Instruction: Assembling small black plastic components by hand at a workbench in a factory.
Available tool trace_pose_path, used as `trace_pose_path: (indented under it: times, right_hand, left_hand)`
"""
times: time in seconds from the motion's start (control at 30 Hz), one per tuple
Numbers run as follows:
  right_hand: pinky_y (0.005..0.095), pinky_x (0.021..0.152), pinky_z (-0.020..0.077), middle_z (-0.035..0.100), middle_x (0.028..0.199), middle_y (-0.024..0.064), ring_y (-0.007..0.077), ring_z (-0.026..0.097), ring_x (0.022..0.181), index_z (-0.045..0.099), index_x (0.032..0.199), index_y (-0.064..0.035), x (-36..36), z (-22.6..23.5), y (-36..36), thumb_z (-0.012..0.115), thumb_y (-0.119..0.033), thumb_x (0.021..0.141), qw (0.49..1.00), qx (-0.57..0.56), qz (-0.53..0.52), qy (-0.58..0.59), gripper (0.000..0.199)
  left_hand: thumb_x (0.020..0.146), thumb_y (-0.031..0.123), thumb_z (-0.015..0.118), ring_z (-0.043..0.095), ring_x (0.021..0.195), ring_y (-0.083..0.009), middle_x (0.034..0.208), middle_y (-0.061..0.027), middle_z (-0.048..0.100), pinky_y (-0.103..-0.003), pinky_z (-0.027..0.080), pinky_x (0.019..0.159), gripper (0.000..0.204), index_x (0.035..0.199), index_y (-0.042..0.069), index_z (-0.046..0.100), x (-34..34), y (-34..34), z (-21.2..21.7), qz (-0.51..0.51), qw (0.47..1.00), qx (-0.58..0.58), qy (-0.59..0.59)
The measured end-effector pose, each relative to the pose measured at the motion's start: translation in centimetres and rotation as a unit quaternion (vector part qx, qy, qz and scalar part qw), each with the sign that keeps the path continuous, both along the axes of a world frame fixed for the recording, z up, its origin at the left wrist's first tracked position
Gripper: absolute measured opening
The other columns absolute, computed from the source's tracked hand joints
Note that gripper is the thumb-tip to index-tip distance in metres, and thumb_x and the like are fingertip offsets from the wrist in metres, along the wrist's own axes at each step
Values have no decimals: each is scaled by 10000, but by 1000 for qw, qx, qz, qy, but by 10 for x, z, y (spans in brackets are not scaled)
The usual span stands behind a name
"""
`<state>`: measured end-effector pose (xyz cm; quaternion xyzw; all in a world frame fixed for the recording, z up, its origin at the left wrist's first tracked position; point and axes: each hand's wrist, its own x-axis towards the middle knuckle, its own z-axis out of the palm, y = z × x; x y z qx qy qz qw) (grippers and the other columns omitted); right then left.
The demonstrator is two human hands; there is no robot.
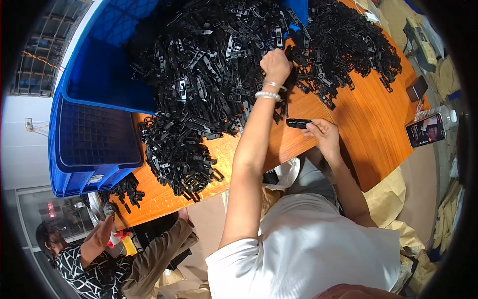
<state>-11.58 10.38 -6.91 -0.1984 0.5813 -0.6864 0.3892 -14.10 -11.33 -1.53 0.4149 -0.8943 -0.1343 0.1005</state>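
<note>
A large heap of small black plastic clip-like parts (pixel 199 65) lies on the wooden table. My left hand (pixel 277 66), with bracelets on its wrist, reaches to the heap's right side. Its fingers are curled closed at the parts, and what they grip is hidden by the back of the hand. Nearer to me and to the right, my right hand (pixel 325 135) pinches one black plastic clip (pixel 298 123) between thumb and fingers. The clip is held roughly level, pointing left, above the table's near edge.
A second pile of black parts (pixel 353 45) covers the far right. Blue crates (pixel 97 134) stand at the left. A phone (pixel 425 130) leans by a clear bottle (pixel 449 115) at the right edge. At lower left a co-worker's gloved hand (pixel 108 209) is beside more parts.
</note>
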Motion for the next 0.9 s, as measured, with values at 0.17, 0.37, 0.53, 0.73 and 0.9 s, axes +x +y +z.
trace_pose_path:
  times: [0.17, 0.37, 0.53, 0.73, 0.9]
  right_hand:
    - [229, 637, 490, 610, 767, 89, 125, 598, 687, 551, 853, 50, 3, 3, -2, 531, -27, 818, 999, 6, 6, 39, 87]
    - [242, 651, 488, 604, 762, 94, 135, 593, 694, 546, 873, 51, -4, 13, 2, 497, -52, 840, 999, 6, 29, 43, 119]
    - [252, 651, 493, 604, 776, 117, 155, 599, 695, 535, 890, 65, -6, 33, 5, 491, 0, 821, 993, -87, 63, 56, 104]
    - [239, 663, 495, 592, 838, 117, 157, 596, 736, 530, 895, 62, 5, 40, 5, 493, 54, 802, 990, -116, 51, 58, 101]
    - [230, 707, 470, 562, 941, 112, 136, 568, 815, 531, 948, 44, 15, 40, 3, 494, 68, 779, 982, -147, 43, 107, 175]
  left_hand:
    - [615, 156, 726, 598, 660, -263, 716, -151, 604, -337, 471, 624, 275, 732, -35, 566, 43, 12, -9, -2, 949, -13, 314]
    - [784, 55, 581, 514, 538, -81, 683, -46, 579, -196, 408, 494, 218, 965, -64, 556, 105, 53, -2, 18, 776, 471, 420]
    - [811, 70, 549, 485, 606, -74, 753, -28, 558, -203, 384, 547, 244, 1022, -49, 565, 144, 76, 10, -55, 807, 502, 305]
    - [785, 142, 595, 543, 715, -157, 810, -110, 585, -251, 421, 649, 319, 1011, -78, 546, 163, 103, 22, -133, 869, 397, 263]
    - [698, 95, 657, 579, 653, -195, 805, -190, 603, -282, 448, 613, 392, 1033, -62, 528, 170, 118, 30, -94, 910, 313, 255]
